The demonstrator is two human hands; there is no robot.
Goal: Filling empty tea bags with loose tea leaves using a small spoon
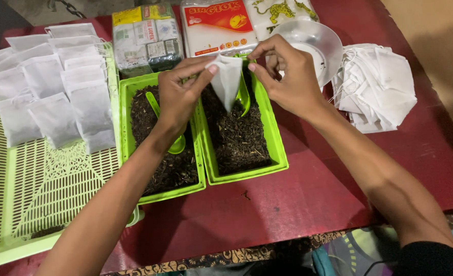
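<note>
I hold an empty white filter tea bag (pixel 227 82) by its top corners, my left hand (pixel 180 94) pinching one corner and my right hand (pixel 288 76) pinching the other, both clamped on it so its mouth sits between my fingertips and its point hangs down over the right green tray of loose tea (pixel 239 135). To do this well I judge I should pull the two corners gently apart, keep the bag low over that tray so any spill falls back into the leaves, and not crush the thin paper. Left of that tray sits a second green tray of tea (pixel 160 148) with a green scoop (pixel 171 134) lying in it; further left a slatted green basket (pixel 42 189) carries rows of filled bags (pixel 58 87). Right of the tray lies a heap of empty bags (pixel 374 89), behind it a clear plastic dish (pixel 313 43) and tea packets (pixel 145 38). The counter (pixel 298 194) is dark red, with a patterned edge nearest me.
</note>
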